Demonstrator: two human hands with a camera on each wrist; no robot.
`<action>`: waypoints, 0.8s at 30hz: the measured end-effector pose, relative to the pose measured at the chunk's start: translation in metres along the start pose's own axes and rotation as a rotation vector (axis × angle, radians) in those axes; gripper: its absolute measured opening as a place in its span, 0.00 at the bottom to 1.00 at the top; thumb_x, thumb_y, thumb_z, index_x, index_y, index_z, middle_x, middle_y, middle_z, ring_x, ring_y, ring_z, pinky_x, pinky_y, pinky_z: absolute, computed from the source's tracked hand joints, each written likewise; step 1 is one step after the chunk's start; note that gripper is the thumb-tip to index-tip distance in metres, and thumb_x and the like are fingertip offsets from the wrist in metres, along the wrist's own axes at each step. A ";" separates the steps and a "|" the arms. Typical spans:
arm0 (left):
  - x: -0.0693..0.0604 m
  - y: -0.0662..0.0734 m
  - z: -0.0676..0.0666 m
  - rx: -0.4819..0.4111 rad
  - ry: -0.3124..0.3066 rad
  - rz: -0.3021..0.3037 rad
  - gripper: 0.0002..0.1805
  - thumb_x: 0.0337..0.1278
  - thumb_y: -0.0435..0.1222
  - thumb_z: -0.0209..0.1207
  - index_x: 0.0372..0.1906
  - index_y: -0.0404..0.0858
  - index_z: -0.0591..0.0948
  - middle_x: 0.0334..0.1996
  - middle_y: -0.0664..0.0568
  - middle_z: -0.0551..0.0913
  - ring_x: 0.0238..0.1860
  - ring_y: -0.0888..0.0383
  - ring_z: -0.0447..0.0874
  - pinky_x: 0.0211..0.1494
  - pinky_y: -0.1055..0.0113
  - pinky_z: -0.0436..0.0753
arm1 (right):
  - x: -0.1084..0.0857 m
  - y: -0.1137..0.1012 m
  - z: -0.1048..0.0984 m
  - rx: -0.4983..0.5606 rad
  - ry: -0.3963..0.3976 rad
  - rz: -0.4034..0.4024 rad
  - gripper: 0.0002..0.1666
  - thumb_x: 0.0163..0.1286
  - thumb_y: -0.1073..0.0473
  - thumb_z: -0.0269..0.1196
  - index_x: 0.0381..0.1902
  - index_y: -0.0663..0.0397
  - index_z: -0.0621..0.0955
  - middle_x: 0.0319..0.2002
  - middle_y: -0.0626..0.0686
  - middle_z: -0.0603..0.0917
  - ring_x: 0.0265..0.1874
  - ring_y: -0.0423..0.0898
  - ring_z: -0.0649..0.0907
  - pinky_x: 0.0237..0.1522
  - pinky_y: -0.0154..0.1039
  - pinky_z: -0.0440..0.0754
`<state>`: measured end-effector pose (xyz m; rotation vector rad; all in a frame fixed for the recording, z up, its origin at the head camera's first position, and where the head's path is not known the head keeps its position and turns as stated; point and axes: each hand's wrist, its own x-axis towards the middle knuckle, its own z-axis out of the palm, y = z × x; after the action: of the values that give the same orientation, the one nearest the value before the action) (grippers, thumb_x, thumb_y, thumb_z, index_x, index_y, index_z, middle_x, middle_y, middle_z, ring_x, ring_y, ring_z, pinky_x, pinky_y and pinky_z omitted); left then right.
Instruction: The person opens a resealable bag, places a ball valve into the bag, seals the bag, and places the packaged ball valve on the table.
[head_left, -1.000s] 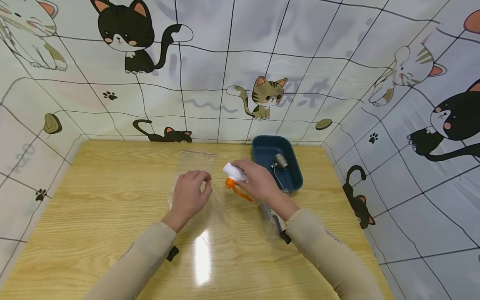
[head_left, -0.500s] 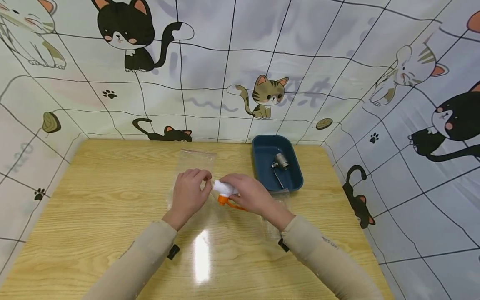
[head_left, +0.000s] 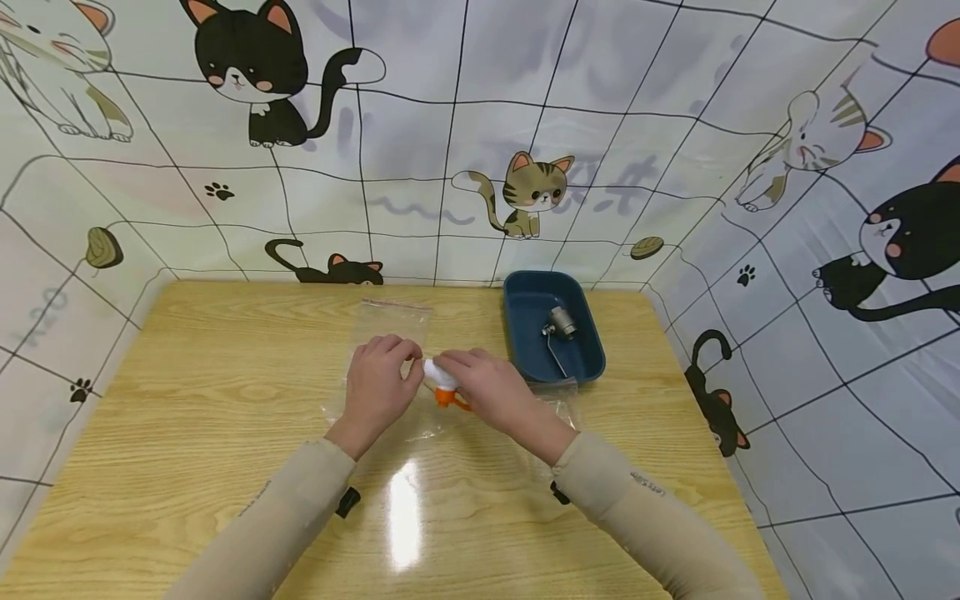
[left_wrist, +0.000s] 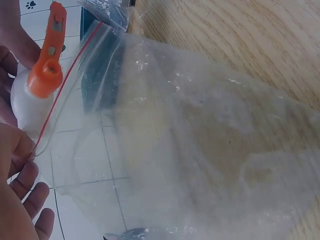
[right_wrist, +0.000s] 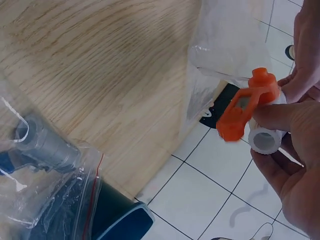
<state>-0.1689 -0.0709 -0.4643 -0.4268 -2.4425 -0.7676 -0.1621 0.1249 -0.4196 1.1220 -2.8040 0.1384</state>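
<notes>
A white plastic tap valve (head_left: 438, 375) with an orange lever handle (right_wrist: 242, 107) is held between the fingers and thumb of my right hand (head_left: 491, 392). In the right wrist view its round open end faces the camera. My left hand (head_left: 378, 383) pinches the mouth edge of a clear zip bag (left_wrist: 200, 130), whose red seal line runs beside the valve in the left wrist view. The valve is at the bag's mouth; whether any of it is inside, I cannot tell. The bag hangs down from my left fingertips, and no contents show in it.
A dark blue tray (head_left: 517, 333) at the back right holds a metal fitting (head_left: 562, 322) and a thin metal lever piece (head_left: 553, 346). In front of it, partly under my right forearm, lies another clear zip bag (right_wrist: 90, 185) with a grey pipe fitting (right_wrist: 45, 142) inside.
My right hand has brought the valve leftward and down, from beside the tray to the bag's mouth at my left fingers. The left hand has stayed almost still, pinching the bag.
</notes>
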 end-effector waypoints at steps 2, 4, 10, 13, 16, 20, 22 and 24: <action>0.000 0.000 -0.001 0.005 -0.005 -0.005 0.02 0.50 0.33 0.61 0.27 0.43 0.83 0.27 0.52 0.83 0.34 0.49 0.81 0.43 0.51 0.79 | 0.000 -0.001 0.002 -0.045 0.004 -0.030 0.34 0.58 0.62 0.72 0.63 0.47 0.76 0.59 0.47 0.81 0.51 0.47 0.83 0.45 0.38 0.85; 0.000 0.000 -0.001 0.010 -0.015 -0.007 0.03 0.49 0.33 0.60 0.27 0.42 0.83 0.27 0.52 0.82 0.34 0.49 0.80 0.43 0.51 0.79 | -0.001 -0.002 0.003 -0.074 0.003 -0.047 0.36 0.56 0.63 0.73 0.63 0.47 0.76 0.59 0.47 0.81 0.51 0.47 0.84 0.46 0.38 0.85; -0.001 0.001 0.000 0.010 -0.027 -0.002 0.03 0.48 0.33 0.61 0.27 0.42 0.84 0.25 0.53 0.82 0.32 0.51 0.79 0.40 0.53 0.78 | 0.000 -0.005 0.007 -0.106 0.028 0.003 0.33 0.60 0.61 0.71 0.64 0.48 0.75 0.60 0.50 0.81 0.51 0.48 0.84 0.45 0.38 0.85; -0.001 0.002 0.000 0.010 -0.054 -0.016 0.04 0.50 0.34 0.61 0.28 0.43 0.85 0.25 0.54 0.83 0.32 0.52 0.79 0.42 0.53 0.78 | 0.001 -0.006 0.011 -0.109 0.042 -0.007 0.32 0.58 0.61 0.72 0.62 0.49 0.76 0.59 0.49 0.81 0.50 0.48 0.84 0.45 0.37 0.85; -0.001 0.004 0.000 0.011 -0.093 -0.037 0.04 0.52 0.36 0.61 0.29 0.44 0.85 0.27 0.54 0.83 0.34 0.52 0.79 0.45 0.53 0.78 | 0.001 -0.007 0.015 -0.109 0.037 -0.050 0.33 0.57 0.61 0.73 0.61 0.49 0.76 0.57 0.48 0.83 0.49 0.46 0.84 0.47 0.36 0.84; 0.000 0.005 0.000 0.016 -0.127 -0.036 0.03 0.54 0.36 0.62 0.30 0.44 0.86 0.28 0.55 0.84 0.35 0.52 0.80 0.47 0.52 0.79 | 0.002 -0.007 0.015 -0.100 0.025 -0.091 0.34 0.55 0.61 0.74 0.60 0.48 0.77 0.55 0.47 0.83 0.49 0.45 0.84 0.50 0.36 0.83; 0.000 0.004 -0.002 0.021 -0.140 -0.027 0.03 0.55 0.36 0.63 0.31 0.45 0.86 0.29 0.55 0.84 0.35 0.52 0.80 0.47 0.52 0.79 | 0.002 -0.005 0.014 -0.107 0.037 -0.105 0.34 0.54 0.62 0.75 0.60 0.48 0.78 0.55 0.47 0.84 0.49 0.45 0.84 0.50 0.37 0.83; 0.000 0.003 -0.002 0.028 -0.158 -0.020 0.03 0.55 0.36 0.64 0.31 0.46 0.87 0.28 0.55 0.84 0.35 0.52 0.80 0.48 0.51 0.79 | 0.002 -0.004 0.014 -0.118 0.061 -0.121 0.33 0.55 0.63 0.74 0.60 0.48 0.79 0.55 0.47 0.84 0.48 0.45 0.84 0.51 0.37 0.83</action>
<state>-0.1666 -0.0700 -0.4613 -0.4684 -2.6047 -0.7316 -0.1620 0.1193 -0.4330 1.2328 -2.6446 -0.0041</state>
